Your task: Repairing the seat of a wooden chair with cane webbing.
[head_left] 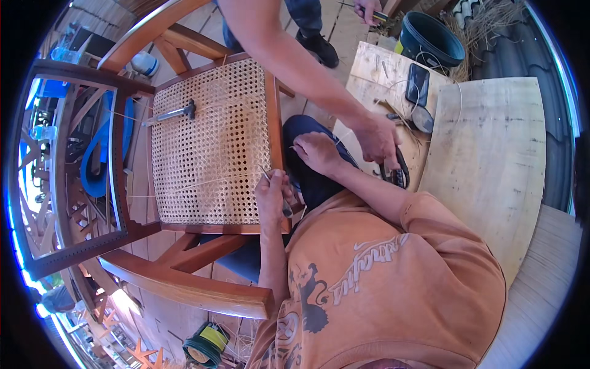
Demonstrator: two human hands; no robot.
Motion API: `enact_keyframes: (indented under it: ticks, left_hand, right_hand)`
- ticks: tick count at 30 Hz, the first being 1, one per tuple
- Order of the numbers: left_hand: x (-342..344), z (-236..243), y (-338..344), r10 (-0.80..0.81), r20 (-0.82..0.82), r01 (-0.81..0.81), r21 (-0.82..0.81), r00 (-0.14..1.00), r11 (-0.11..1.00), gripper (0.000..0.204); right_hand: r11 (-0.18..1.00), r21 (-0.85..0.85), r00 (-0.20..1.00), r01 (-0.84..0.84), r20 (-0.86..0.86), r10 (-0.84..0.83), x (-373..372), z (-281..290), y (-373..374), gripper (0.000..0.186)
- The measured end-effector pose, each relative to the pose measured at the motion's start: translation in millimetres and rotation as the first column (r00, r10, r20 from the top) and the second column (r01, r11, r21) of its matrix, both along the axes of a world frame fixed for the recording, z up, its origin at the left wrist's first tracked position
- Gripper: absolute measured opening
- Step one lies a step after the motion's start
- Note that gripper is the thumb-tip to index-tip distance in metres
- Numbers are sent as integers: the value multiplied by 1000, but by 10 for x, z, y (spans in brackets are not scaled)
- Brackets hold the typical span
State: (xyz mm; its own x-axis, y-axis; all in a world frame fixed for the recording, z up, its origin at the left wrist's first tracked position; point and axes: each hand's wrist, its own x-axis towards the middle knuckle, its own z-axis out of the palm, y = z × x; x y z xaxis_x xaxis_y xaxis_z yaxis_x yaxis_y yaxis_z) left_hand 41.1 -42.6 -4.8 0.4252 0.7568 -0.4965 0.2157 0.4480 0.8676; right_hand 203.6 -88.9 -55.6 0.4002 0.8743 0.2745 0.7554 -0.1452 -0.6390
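Note:
A wooden chair with a woven cane seat [215, 141] lies in front of me. At the seat's near right corner my left hand [273, 192] is closed around a thin awl-like tool [265, 172], its tip over the cane edge. Resting by my knee, my right hand [316, 152] is closed with fingers pinched; what they hold is too small to make out. Across the far left part of the seat lies a hammer [178, 114]. Loose cane strands cross the weave. Another person's hand [379, 142] reaches down beside my right forearm to a black-handled tool [396, 173].
A wooden board [362, 80] at the right carries a phone [417, 84], a round tin [421, 119] and small tools. Behind it stands a dark bucket [432, 40]. The chair's open back frame [120, 166] extends left. A green pot [206, 345] is on the floor below.

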Motion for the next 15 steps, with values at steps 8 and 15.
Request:
enact_keyframes:
  ticks: [8, 15]
  left_hand:
    - [13, -10, 23, 39, 87, -34, -55, 995, 998, 16]
    - [-5, -11, 26, 17, 57, -16, -5, 998, 1000, 18]
  right_hand:
    - [999, 50, 999, -16, 42, 14, -14, -20, 42, 10]
    - [999, 23, 997, -28, 66, 27, -22, -15, 29, 8]
